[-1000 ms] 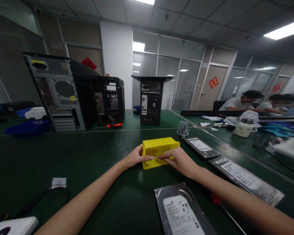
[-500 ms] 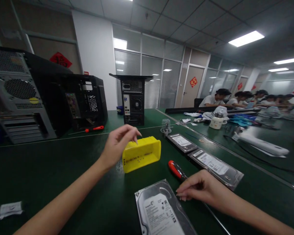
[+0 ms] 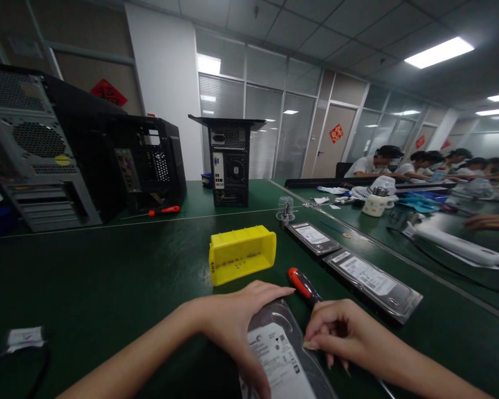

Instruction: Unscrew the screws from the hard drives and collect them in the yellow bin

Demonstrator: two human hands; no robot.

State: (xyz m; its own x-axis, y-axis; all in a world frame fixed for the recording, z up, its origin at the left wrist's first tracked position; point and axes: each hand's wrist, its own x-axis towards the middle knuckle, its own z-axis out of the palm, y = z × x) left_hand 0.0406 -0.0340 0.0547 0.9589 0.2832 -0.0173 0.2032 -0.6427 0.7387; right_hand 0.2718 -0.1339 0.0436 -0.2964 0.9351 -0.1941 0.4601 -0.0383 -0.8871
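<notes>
At the bottom centre lies a hard drive point(image 3: 285, 354) with a white label, flat on the green table. My left hand point(image 3: 241, 321) grips its left part, fingers stretched along the far edge and thumb bent over the label side. My right hand point(image 3: 336, 335) is closed in a pinch at the drive's right edge; what sits between the fingertips, if anything, is too small to make out. A screwdriver point(image 3: 303, 286) with a red and black handle lies under and beside that hand. Beyond the drive, a yellow bin point(image 3: 243, 255) rests on its side with a few tiny pieces inside.
Two more hard drives point(image 3: 372, 280) lie to the right, near a clear plastic cup point(image 3: 286, 209). Computer cases point(image 3: 228, 166) stand at the back and left, with another red screwdriver point(image 3: 164, 211) before them. A co-worker's hand point(image 3: 490, 223) reaches in at far right.
My left hand has come from the yellow bin down onto the hard drive and taken hold of it. My right hand stays pinched beside the drive. A co-worker's hand has appeared at far right.
</notes>
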